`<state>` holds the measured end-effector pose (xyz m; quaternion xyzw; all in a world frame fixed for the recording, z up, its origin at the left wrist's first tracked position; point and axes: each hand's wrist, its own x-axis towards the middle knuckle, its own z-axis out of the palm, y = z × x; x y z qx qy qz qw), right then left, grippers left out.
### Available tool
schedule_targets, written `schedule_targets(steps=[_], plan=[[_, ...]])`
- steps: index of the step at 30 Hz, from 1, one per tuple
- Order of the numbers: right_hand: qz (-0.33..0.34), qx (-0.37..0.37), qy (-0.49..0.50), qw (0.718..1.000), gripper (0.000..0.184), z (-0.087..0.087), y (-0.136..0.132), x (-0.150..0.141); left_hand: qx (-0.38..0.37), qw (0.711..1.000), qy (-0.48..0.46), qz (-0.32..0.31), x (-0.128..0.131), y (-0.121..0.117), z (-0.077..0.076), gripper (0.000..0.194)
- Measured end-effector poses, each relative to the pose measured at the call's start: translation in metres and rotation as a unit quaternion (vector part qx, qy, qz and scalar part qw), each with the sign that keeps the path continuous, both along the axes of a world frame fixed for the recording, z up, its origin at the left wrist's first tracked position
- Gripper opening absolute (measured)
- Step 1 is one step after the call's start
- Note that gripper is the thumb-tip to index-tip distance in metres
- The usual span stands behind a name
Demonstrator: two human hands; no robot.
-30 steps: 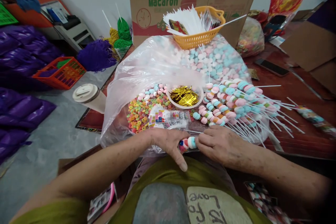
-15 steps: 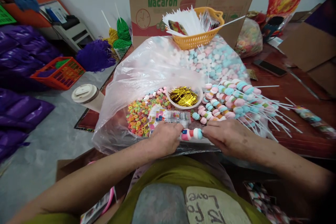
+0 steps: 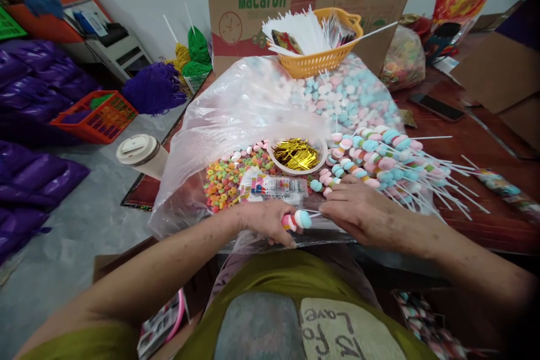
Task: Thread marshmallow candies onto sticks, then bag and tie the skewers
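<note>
My left hand (image 3: 266, 220) is closed around a marshmallow skewer (image 3: 302, 219); its blue, white and pink end sticks out past the fingers, and the rest is hidden. On the right, my right hand (image 3: 360, 211) has its fingers closed at the tip of the skewer's white stick. Printed clear wrappers (image 3: 274, 187) lie just beyond my left hand. Behind them a white bowl (image 3: 324, 164) holds gold twist ties (image 3: 297, 154). Ring-shaped candies (image 3: 228, 183) are spread to the left of the bowl, and finished marshmallow skewers (image 3: 383, 163) are piled past my right hand.
A yellow basket (image 3: 314, 63) of white sticks stands at the back, before a cardboard box (image 3: 261, 22). Loose marshmallows (image 3: 337, 95) lie under clear plastic. A lidded cup (image 3: 143, 154) is at the left edge, a phone (image 3: 439, 107) at the right.
My left hand has turned and shifted lower around the skewer. More bare stick now shows between the marshmallow end and my right hand, which has stayed nearly in place.
</note>
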<state>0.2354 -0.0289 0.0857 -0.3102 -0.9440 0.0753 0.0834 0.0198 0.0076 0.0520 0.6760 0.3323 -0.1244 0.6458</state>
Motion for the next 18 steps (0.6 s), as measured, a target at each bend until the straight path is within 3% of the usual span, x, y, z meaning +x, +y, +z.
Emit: schedule_targets(steps=[6,8,11,13,16,18], plan=[[0.026,-0.065,0.022,0.997,0.019,-0.026,-0.002,-0.019,-0.031,0.997,-0.062,-0.022,0.012,0.003,-0.007,0.070],[0.016,-0.080,0.030,0.996,0.020,-0.032,0.000,-0.018,0.029,0.997,-0.074,-0.001,0.007,0.005,-0.003,0.086],[-0.042,-0.085,0.031,0.995,0.023,-0.035,0.005,-0.006,0.221,0.975,-0.012,0.017,-0.007,0.002,0.008,0.097],[-0.059,-0.095,0.041,0.993,0.026,-0.033,0.007,0.002,0.347,0.936,0.059,-0.008,-0.016,-0.005,0.011,0.091],[-0.054,-0.100,0.056,0.992,0.030,-0.029,0.006,0.010,0.451,0.878,0.160,-0.017,-0.022,-0.017,0.007,0.049],[-0.053,-0.085,0.055,0.993,0.028,-0.027,0.004,0.011,0.425,0.892,0.153,-0.007,-0.022,-0.020,0.005,0.027]])
